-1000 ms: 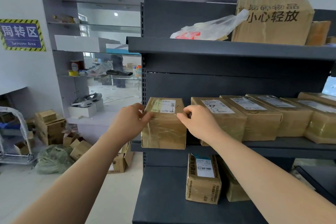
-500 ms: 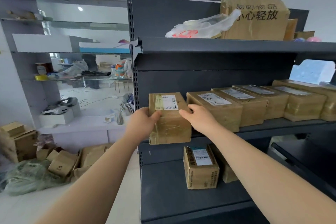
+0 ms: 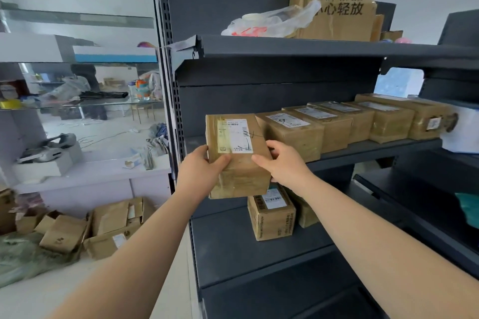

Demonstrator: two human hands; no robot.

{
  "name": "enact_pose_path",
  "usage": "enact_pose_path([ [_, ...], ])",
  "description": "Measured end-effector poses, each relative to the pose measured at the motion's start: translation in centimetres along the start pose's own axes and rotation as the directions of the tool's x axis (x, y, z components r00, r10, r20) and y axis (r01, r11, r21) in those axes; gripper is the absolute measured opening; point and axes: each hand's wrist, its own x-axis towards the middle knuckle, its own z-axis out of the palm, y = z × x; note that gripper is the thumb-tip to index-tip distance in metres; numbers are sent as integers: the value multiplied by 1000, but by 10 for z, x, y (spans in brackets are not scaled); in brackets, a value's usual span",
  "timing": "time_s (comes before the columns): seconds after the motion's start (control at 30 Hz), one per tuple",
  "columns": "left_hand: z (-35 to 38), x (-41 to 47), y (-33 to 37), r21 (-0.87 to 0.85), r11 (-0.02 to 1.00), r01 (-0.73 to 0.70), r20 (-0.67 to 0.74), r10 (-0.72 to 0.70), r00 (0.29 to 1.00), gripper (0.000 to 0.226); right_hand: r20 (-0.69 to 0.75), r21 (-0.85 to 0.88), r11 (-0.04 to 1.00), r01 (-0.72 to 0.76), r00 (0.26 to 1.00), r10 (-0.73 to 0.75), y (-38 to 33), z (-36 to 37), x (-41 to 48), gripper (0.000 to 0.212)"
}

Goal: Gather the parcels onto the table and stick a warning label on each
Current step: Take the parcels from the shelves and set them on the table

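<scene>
Arms outstretched: your left hand (image 3: 201, 169) and right hand (image 3: 283, 163) clasp the parcel (image 3: 237, 155) from both sides, fingers curled, thumbs on top.

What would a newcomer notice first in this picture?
The left hand and the right hand grip a brown parcel in the centre, in front of the dark shelving. To its right, a row of similar parcels lies on the middle shelf. On the top shelf stands a big worn carton with black characters.

A tape-wrapped brown parcel (image 3: 237, 155) with a white shipping label tilts clear of the shelved row (image 3: 344, 122).
</scene>
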Motion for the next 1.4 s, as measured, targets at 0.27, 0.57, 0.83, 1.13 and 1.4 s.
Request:
enact_pose_path([
  [0.27, -3, -50, 7, -44, 999, 1, 23, 0, 1000, 31, -41, 79, 997, 4, 999, 0, 7, -9, -53, 60],
  [0.57, 14, -128, 40, -62, 997, -39, 78, 44, 996, 31, -56, 143, 989, 33, 998, -25, 35, -50, -132, 39],
  [0.83, 76, -215, 91, -123, 992, -38, 140, 55, 989, 39, -132, 140, 990, 25, 991, -7, 78, -124, -223, 37],
  [1.13, 183, -322, 168, -199, 980, -10, 301, 71, 951, 59, -376, 188, 977, -97, 912, 163, 152, -224, -353, 40],
  [1.4, 282, -431, 240, -474, 878, 75, 515, 206, 832, 27, -731, 342, 933, -116, 591, 341, 203, -282, -473, 36],
])
